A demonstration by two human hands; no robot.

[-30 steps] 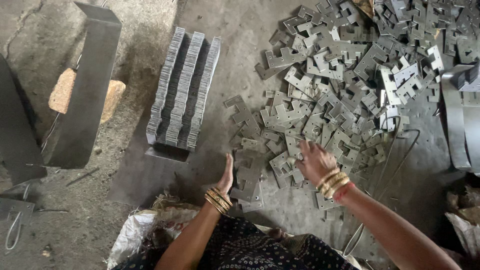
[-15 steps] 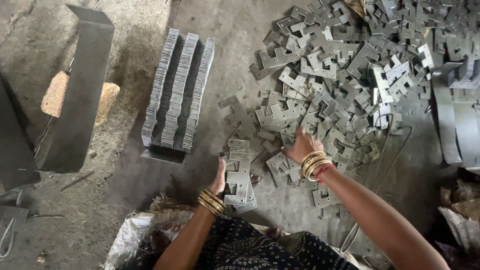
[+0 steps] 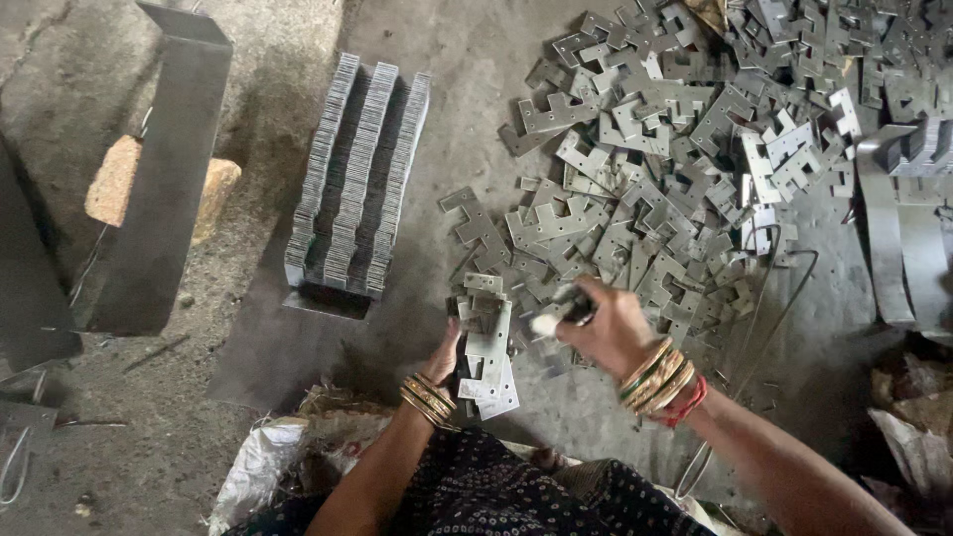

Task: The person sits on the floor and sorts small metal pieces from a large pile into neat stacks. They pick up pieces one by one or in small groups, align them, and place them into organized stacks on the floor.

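My left hand (image 3: 444,353) holds a small stack of flat grey metal stampings (image 3: 486,342) upright in its palm, just above the floor. My right hand (image 3: 606,323) is closed on one more metal piece (image 3: 556,313) and holds it next to the stack's right side. Gold bangles ring both wrists, and a red one is on the right. A big loose pile of the same notched metal pieces (image 3: 685,149) spreads over the floor ahead and to the right of both hands.
Three neat rows of stacked stampings (image 3: 359,174) stand on a metal sheet at centre left. A long steel channel (image 3: 159,169) leans over a brick (image 3: 114,179) at far left. Curved metal strips (image 3: 898,228) lie at right, a thin wire (image 3: 764,298) by the pile.
My right hand left the loose pile, took up a piece and moved left to the stack. My left hand rose from the floor with the stack in it.
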